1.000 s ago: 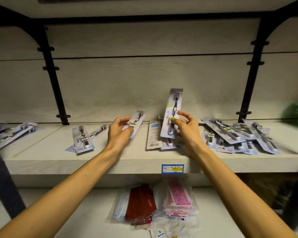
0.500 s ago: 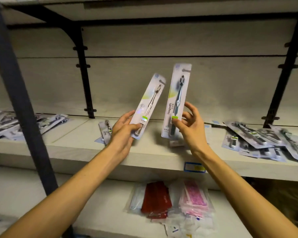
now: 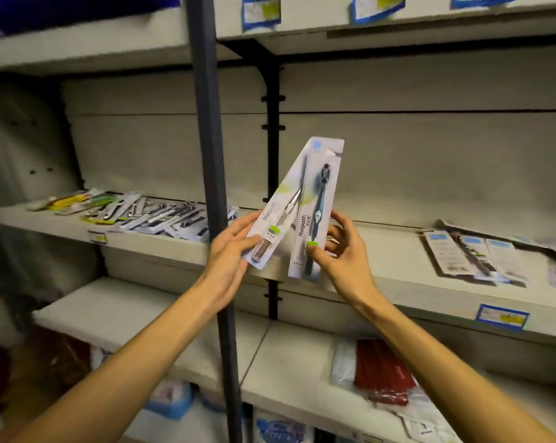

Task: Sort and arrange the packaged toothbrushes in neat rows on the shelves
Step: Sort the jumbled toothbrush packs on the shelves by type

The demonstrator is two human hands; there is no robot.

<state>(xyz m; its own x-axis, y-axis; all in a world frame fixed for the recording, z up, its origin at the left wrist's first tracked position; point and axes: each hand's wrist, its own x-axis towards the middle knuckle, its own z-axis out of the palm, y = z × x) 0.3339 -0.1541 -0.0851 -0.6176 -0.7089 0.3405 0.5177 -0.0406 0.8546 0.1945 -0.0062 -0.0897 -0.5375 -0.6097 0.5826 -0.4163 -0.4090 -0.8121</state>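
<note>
My left hand (image 3: 230,251) grips the lower end of a packaged pale toothbrush (image 3: 275,219), tilted to the right. My right hand (image 3: 337,251) pinches a packaged dark toothbrush (image 3: 318,212), held nearly upright. The tops of the two packs overlap in front of the shelf's back panel. Both are held in the air above the middle shelf (image 3: 382,266). A loose heap of packaged toothbrushes (image 3: 161,214) lies on the left bay of that shelf. More packs (image 3: 471,254) lie scattered on its right part.
A dark upright post (image 3: 211,187) stands just left of my hands, with a black bracket (image 3: 272,129) behind it. Red and white packets (image 3: 382,375) lie on the lower shelf. Blue price tags (image 3: 502,316) hang on the shelf edges.
The view has swung left, bringing the post and the left bay into sight. My hands have brought the two packs closer, so their tops now overlap.
</note>
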